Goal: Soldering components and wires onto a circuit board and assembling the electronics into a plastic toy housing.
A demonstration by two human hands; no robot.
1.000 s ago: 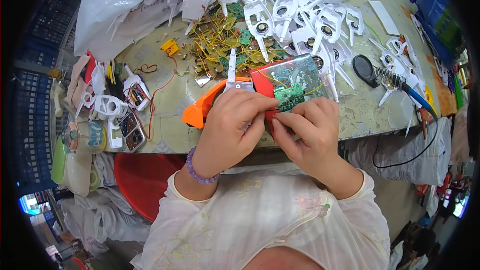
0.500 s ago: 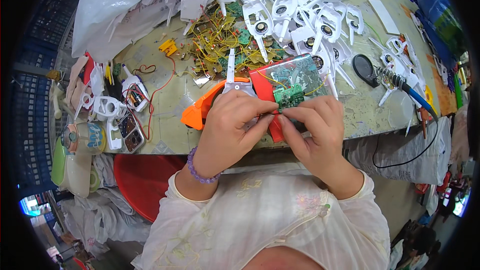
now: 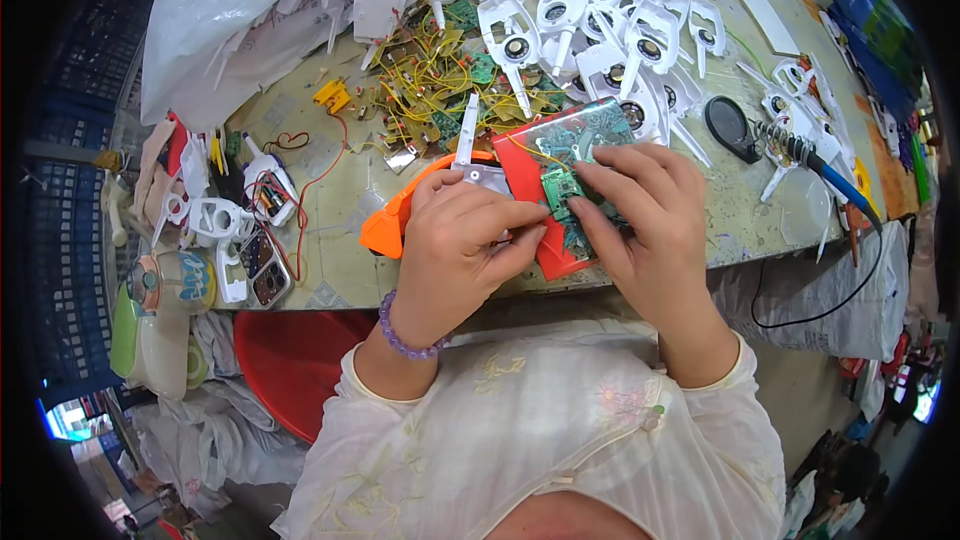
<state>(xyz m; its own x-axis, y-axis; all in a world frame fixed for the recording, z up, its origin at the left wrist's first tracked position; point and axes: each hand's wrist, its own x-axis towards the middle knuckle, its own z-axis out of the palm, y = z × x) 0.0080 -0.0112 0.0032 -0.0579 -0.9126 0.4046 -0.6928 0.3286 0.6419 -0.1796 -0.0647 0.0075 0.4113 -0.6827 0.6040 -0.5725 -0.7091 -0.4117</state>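
Circuit board (image 3: 556,187), a single one, sits between two hands (image 3: 465,230).

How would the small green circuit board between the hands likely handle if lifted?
The green circuit board looks small and flat, so probably light and stiff. Being uncased, it may be fragile; the yellow wire at its edge might tug.

On my end, the right hand (image 3: 648,225) blocks part of the green circuit board (image 3: 555,190), and the left hand (image 3: 470,230) covers so much of the white plastic part (image 3: 466,135) that I honestly can't tell what its fingertips are pinching, if anything. The white bag (image 3: 230,30) runs off the top edge, the red round thing (image 3: 280,370) ducks behind the sleeve (image 3: 372,377), and the heaped boards (image 3: 482,66) are too tiny to sort out.
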